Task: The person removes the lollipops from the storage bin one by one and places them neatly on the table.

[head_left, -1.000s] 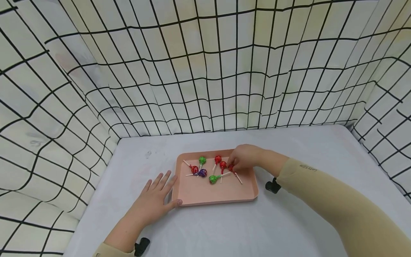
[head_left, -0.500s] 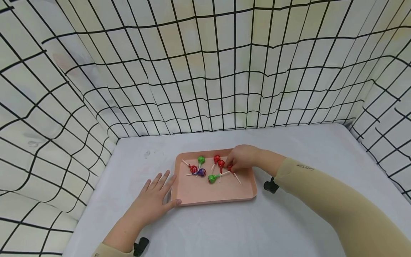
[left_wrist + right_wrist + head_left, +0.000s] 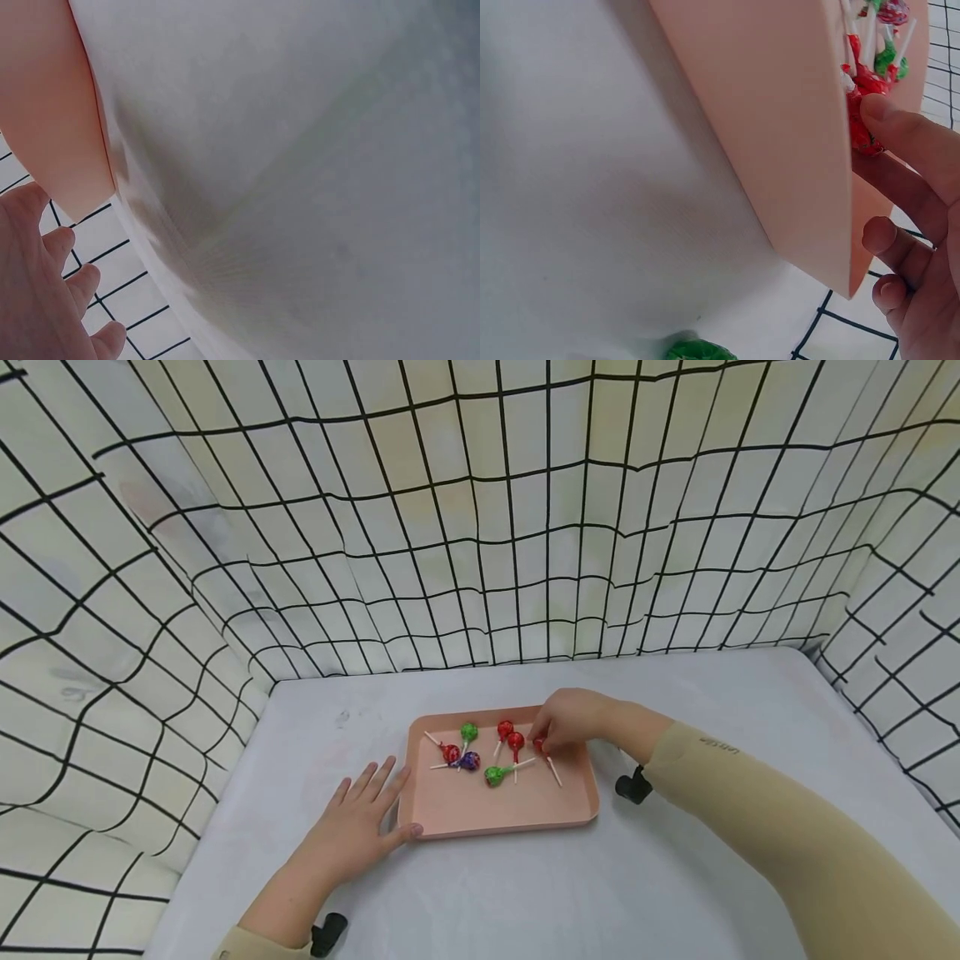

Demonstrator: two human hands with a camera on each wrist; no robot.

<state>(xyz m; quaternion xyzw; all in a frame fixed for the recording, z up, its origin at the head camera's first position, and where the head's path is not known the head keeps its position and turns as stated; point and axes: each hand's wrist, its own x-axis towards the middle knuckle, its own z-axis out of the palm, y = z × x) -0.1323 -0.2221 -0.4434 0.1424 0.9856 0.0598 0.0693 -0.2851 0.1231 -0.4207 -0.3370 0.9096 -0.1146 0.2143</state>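
My right hand reaches over the right part of a shallow pink tray. Its thumb and forefinger pinch the wrapped head of a red lollipop, whose white stick points toward the tray's front. Just left of it lie two more red lollipops and a green lollipop. Another green lollipop, a red one and a purple one are grouped at the tray's left. My left hand, fingers straight and spread, touches the tray's left edge with its thumb at the front corner.
A white-covered table surrounds the tray. White walls with a black grid stand behind and at both sides. A green-wrapped thing, mostly cut off, shows outside the tray in the right wrist view.
My right hand has risen slightly, and the red lollipop in its fingers has shifted a little with it. The left hand stays at the tray's edge.
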